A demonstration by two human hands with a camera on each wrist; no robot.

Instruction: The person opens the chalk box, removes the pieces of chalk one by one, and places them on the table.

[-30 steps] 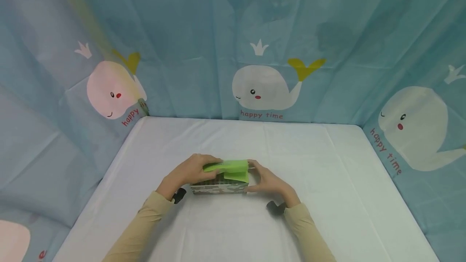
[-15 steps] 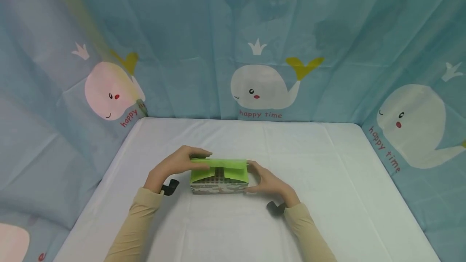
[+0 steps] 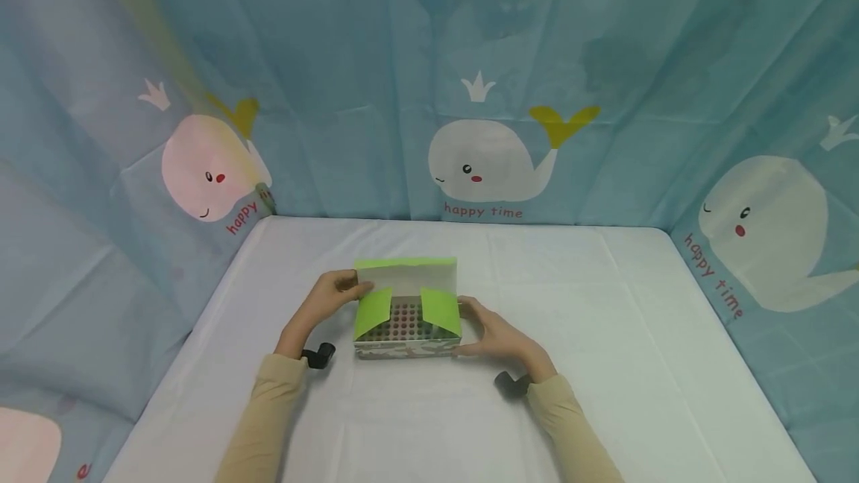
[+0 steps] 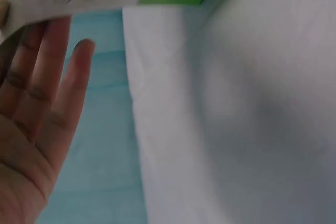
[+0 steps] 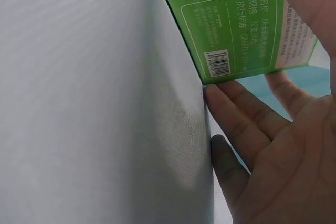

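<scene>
A green cardboard box (image 3: 406, 349) with a camouflage-print front sits mid-table in the head view. Its lid (image 3: 416, 276) stands raised at the back, pale inside. Two green side flaps (image 3: 441, 309) tilt up, and between them show rows of small round ends (image 3: 406, 319), like tips of pens. My left hand (image 3: 326, 297) pinches the lid's left edge, thumb in front. In the left wrist view, its fingers (image 4: 68, 98) reach behind the printed cardboard. My right hand (image 3: 499, 335) grips the box's right end, thumb at the front corner, fingers at the back; that end panel (image 5: 231, 30) bears a barcode.
A white cloth covers the table (image 3: 604, 364). Blue curtains (image 3: 335, 95) printed with whales hang behind it and along both sides. Black wrist cameras (image 3: 513, 384) hang beneath both wrists, close above the cloth.
The lid has swung up and back from lying over the box, exposing the flaps and the round ends. My left hand moved left off the top, then to the lid's edge. The right hand stayed.
</scene>
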